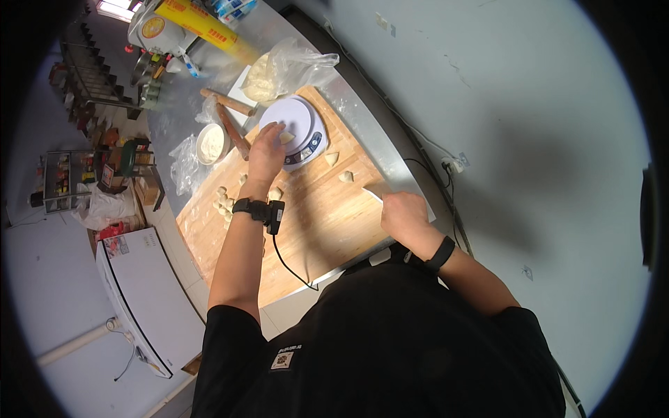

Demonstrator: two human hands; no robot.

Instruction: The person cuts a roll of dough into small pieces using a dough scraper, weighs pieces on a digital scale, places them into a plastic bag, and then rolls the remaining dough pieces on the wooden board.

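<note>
My left hand reaches over the round plate of a white digital kitchen scale, its fingertips by a small piece of dough on the plate; whether they touch it I cannot tell. My right hand is closed around the handle of a knife, its blade low over the right part of a wooden board. Two cut dough pieces lie between scale and knife. Several small dough lumps are grouped on the board left of my left forearm, and another lies just right of my wrist.
Beyond the board are two wooden rolling pins, a bowl of flour, a large dough mass partly under plastic, and a yellow roll box. Crumpled plastic lies on the metal table. A wall with cables stands at the right.
</note>
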